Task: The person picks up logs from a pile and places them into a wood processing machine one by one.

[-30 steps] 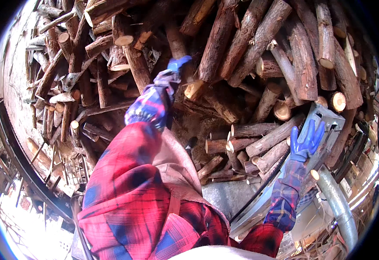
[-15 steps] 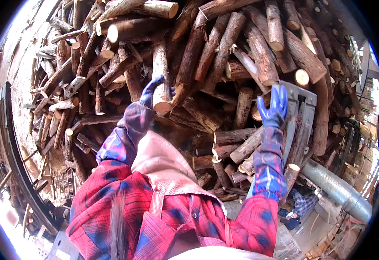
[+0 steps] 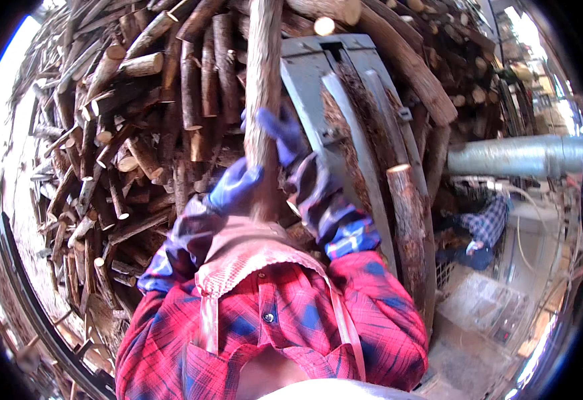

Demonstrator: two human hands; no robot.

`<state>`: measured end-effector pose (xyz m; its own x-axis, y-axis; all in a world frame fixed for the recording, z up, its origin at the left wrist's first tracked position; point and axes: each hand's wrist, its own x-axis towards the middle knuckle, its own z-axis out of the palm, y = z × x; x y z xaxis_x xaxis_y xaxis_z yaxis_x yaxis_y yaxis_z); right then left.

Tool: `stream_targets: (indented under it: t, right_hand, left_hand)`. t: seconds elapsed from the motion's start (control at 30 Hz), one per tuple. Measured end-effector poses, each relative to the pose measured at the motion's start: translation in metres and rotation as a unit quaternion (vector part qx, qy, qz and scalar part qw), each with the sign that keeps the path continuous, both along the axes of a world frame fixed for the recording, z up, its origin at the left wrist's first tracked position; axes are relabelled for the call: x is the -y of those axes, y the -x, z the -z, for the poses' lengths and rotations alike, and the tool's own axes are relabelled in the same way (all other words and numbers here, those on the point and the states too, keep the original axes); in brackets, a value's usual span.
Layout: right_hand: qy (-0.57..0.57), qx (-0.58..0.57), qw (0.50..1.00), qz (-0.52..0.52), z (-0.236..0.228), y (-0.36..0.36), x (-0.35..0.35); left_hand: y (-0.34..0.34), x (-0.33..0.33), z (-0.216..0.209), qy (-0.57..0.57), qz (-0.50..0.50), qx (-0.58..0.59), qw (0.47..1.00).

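Both my hands, in blue gloves, are on a long pale-barked log (image 3: 263, 73) that stands out lengthwise before me, its near end close to my apron. My left hand (image 3: 237, 185) is wrapped around its lower part from the left. Higher up, my right hand (image 3: 279, 133) grips it from the right, with the thumb over the bark. Just right of the log is a grey metal chute (image 3: 305, 87) with a bark-strewn channel. Another log (image 3: 406, 207) lies along the chute's near part.
A heap of cut logs (image 3: 115, 127) spreads across the left and far side. A thick curved log (image 3: 418, 80) lies along the chute's right side. Beyond it runs a large metal pipe (image 3: 518, 157). Below the pipe, a person in a checked shirt (image 3: 488, 220) is at lower right.
My hands, which were apart, have come together on the long log. My view has turned right, so the chute now stands nearer the middle.
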<state>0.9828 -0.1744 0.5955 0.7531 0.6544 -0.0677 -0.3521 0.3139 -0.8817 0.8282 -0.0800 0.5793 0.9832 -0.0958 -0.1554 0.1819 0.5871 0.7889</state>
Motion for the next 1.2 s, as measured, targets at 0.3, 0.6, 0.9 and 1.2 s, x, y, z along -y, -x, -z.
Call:
stream_targets:
  t: [0.3, 0.6, 0.9, 1.2]
  right_hand:
    - [0.362, 0.584, 0.697, 0.206, -0.134, -0.169, 0.168]
    - [0.656, 0.513, 0.533, 0.149, -0.001, -0.114, 0.247]
    - [0.479, 0.623, 0.579, 0.216, -0.048, -0.092, 0.101]
    - [0.549, 0.644, 0.531, -0.043, 0.009, -0.153, -0.051]
  left_hand:
    - [-0.014, 0.029, 0.01, -0.29, -0.054, -0.018, 0.955]
    - [0.03, -0.036, 0.065, -0.315, -0.087, -0.058, 0.943]
    - [0.059, -0.156, 0.201, -0.202, -0.088, -0.193, 0.956]
    - [0.006, -0.271, 0.25, -0.068, -0.006, -0.213, 0.975]
